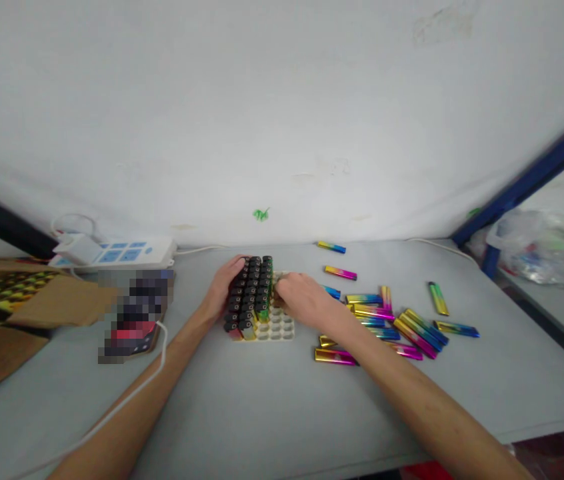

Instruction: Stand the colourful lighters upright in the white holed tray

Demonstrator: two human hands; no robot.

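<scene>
A white tray with oval slots (279, 328) lies on the table. Its left part is filled with upright black-topped sticks (251, 293) with shiny coloured bodies, perhaps lighters or vape pens. My left hand (223, 283) is curled against the left side of the filled tray, its fingertips partly hidden behind the sticks. Over the tray's right side, my right hand (296, 297) has its fingers bent in a pinch. Whatever is in that pinch is hidden. Loose metallic sticks (369, 311) in yellow, pink and blue are scattered to the right, some beneath my right forearm.
At far left stands an open cardboard box (62, 303) containing yellow and black pieces. A blurred-out phone-like object (137, 317) with a white cable lies nearer. A power strip (135, 253) sits against the wall. Plastic bags (547, 247) hang beyond the blue frame at right.
</scene>
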